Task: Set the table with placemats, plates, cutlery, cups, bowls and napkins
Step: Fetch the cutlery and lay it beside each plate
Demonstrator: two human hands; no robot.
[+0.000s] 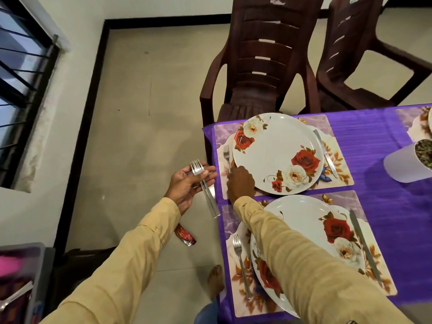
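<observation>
Two rose-patterned white plates lie on floral placemats on a purple tablecloth: the far plate on the far placemat, and the near plate on the near placemat. My right hand holds the handle of a fork lying left of the far plate. Off the table's left edge, my left hand grips a bundle of forks. Another fork lies left of the near plate. A knife lies right of the far plate and a second knife right of the near one.
Two brown plastic chairs stand at the table's far side. A white pot sits on the cloth at right, with another placemat behind it. A red wrapper lies on the tiled floor. My foot shows by the table edge.
</observation>
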